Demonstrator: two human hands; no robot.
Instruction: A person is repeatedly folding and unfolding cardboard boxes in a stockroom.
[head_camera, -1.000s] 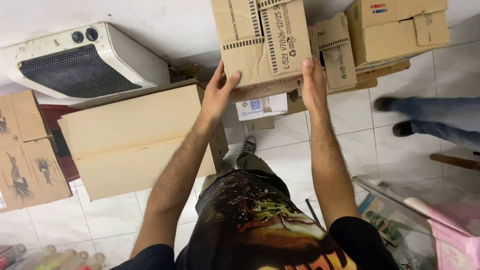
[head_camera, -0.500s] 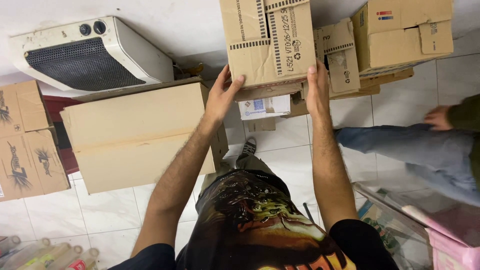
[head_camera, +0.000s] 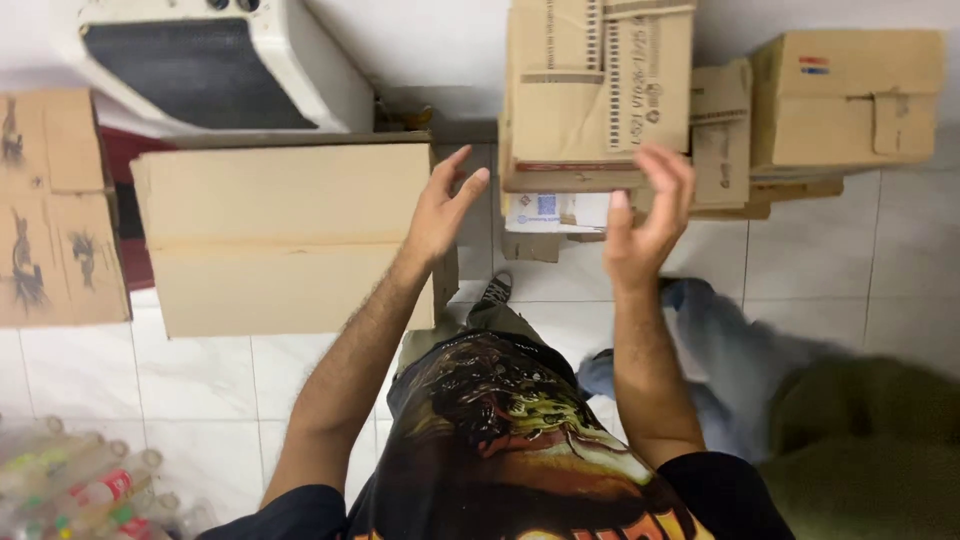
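A tall cardboard box (head_camera: 595, 85) sits on top of a stack of flatter boxes against the white wall. My left hand (head_camera: 442, 205) hovers open just left of that stack, fingers spread, touching nothing. My right hand (head_camera: 640, 215) is open too, palm toward the box's lower right corner, close to it but apart from it. A white labelled package (head_camera: 555, 212) shows under the stack between my hands.
A large plain cardboard box (head_camera: 285, 235) stands at my left. Behind it is a white heater-like appliance (head_camera: 215, 60). More boxes (head_camera: 845, 100) sit at the right. Another person in jeans and a green top (head_camera: 800, 400) passes close on my right. Plastic bottles (head_camera: 80, 485) lie bottom left.
Both hands have come off the sides of the tall box and drawn back a little. The other person has walked in from the right, close to my side.
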